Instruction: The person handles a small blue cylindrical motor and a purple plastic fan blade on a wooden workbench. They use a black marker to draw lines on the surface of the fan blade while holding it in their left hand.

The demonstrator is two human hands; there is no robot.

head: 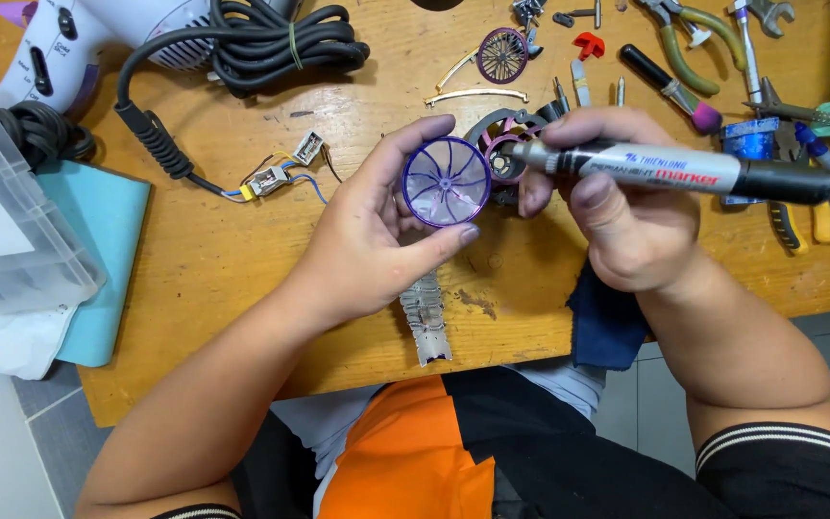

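Note:
My left hand (377,231) holds a small round purple fan wheel (447,181) with clear blades, pinched between thumb and fingers above the wooden table (242,250). My right hand (617,207) grips a grey and black marker pen (684,171), its tip pointing left toward the fan wheel's right rim. Just behind the marker tip lies a round grey and pink housing part (503,144).
A white hair dryer (98,34) with coiled black cord (280,43) lies at the top left, with loose wires (280,173). A purple grille (502,53), pliers (689,43), a yellow-handled tool (809,226), a clear box (2,231), a blue cloth (607,322) and a coiled heating element (425,317) surround the hands.

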